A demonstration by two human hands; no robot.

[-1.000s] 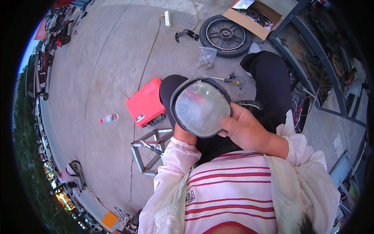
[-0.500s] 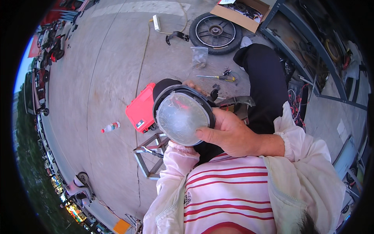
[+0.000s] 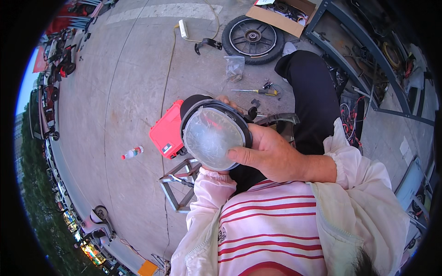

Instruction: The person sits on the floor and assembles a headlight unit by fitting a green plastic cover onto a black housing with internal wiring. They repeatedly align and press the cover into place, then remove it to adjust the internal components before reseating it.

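A round motorcycle headlight (image 3: pixel 212 138) with a black housing is held up before my chest, its lens facing me under clear, wrinkled film. My right hand (image 3: pixel 278 158) grips its right side, thumb pressed on the lens edge and fingers out of sight behind. From below, my left forearm reaches up behind the lamp. Fingers of my left hand (image 3: pixel 229 103) show at the far rim, closed on the housing; most of that hand is hidden. Just right of the lamp, a dark strap-like part (image 3: pixel 278 119) lies near my knee.
Beyond lie a screwdriver (image 3: pixel 267 92), a plastic bag (image 3: pixel 235 68), a wheel (image 3: pixel 253 55) and a cardboard box (image 3: pixel 271 19). To the left are a red case (image 3: pixel 166 129), a bottle (image 3: pixel 132 152) and a metal frame (image 3: pixel 172 195). A steel rack (image 3: pixel 363 69) stands right.
The headlight has tilted very slightly and shifted a little left with both hands. My grip looks the same.
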